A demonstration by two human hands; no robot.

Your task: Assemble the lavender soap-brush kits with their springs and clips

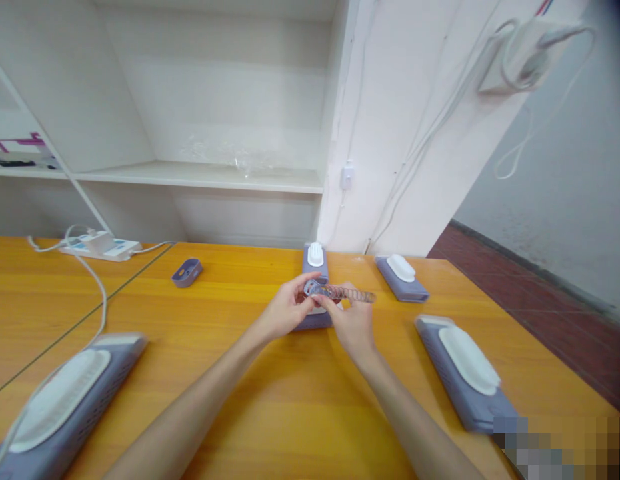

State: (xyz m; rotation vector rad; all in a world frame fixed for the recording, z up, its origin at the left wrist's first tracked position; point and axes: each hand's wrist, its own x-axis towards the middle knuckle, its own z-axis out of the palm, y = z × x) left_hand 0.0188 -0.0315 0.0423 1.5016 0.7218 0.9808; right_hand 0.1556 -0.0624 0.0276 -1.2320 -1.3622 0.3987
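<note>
My left hand (287,310) is closed, pinching a small grey-purple plastic piece (311,287) with a rounded end. My right hand (355,327) is closed too, its thumb and finger meeting the left fingertips at a thin coiled spring (357,294). The coil stretches from the plastic piece out over the right hand, and its far end is free. Below both hands a grey-purple device (314,323) rests on the table, mostly covered by the fingers. Just behind it lies a similar device (315,270) with a white ribbed top.
More grey-purple devices with white oval tops lie at the left front (97,393), right (473,373) and back right (403,278). A small open purple housing (187,273) sits back left. A power strip (103,245) trails a white cable across the wooden table (230,373).
</note>
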